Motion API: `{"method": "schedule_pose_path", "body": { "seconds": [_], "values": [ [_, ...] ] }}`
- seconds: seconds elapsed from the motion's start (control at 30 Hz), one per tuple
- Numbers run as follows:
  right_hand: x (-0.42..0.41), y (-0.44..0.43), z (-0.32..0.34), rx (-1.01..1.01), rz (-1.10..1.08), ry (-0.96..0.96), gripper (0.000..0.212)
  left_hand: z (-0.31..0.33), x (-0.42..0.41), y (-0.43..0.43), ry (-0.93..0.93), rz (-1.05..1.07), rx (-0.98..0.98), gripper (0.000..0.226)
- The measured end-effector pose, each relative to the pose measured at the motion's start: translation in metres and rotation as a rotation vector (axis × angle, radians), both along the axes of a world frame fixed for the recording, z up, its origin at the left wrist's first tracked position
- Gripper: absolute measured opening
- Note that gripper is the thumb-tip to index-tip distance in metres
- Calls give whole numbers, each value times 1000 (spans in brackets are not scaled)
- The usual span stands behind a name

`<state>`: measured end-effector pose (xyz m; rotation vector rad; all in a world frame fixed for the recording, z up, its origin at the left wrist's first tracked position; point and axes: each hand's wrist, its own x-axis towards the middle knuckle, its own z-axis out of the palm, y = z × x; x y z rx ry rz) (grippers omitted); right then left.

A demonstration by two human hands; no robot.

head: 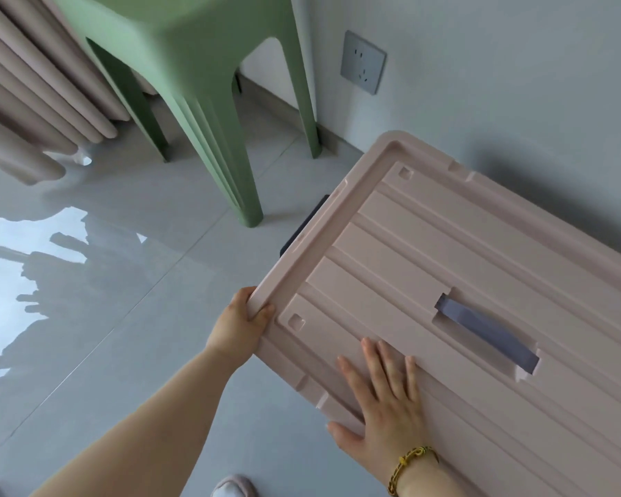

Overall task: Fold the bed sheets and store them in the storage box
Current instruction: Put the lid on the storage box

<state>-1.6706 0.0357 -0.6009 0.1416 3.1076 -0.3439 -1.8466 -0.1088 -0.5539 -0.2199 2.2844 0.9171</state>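
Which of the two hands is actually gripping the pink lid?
The left hand: it curls round the corner of the lid. The right hand, with the bracelet, only lies flat on top, fingers straight.

The pale pink ribbed plastic lid [445, 263] runs off the right and bottom edges, hiding whatever lies beneath. Fingers of the left hand [239, 324] vanish under its corner. The green plastic stool [194, 66] is cropped above.

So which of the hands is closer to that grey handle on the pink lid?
Right. The right hand lies flat on the lid, just short of the grey handle on the person's side. The left hand grips the lid's corner, farther from it.
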Motion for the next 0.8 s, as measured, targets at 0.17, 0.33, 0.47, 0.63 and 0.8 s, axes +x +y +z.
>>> {"method": "schedule_pose_path", "body": {
  "seconds": [0.17,0.33,0.47,0.63,0.8],
  "values": [
    [-33,20,-6,15,17,41,86,-5,-38,19,22,-104,-13,32],
    [-47,51,-7,73,94,94,84,-9,-39,34,102,-119,-28,30],
    [-59,79,-11,135,121,105,82,-13,-42,47,156,-207,-47,31],
    [-81,82,-18,152,31,219,57,-13,-94,68,152,-265,19,61],
    [-92,89,-27,299,-2,238,42,-5,-146,115,-123,-290,218,73]
  ]
}}
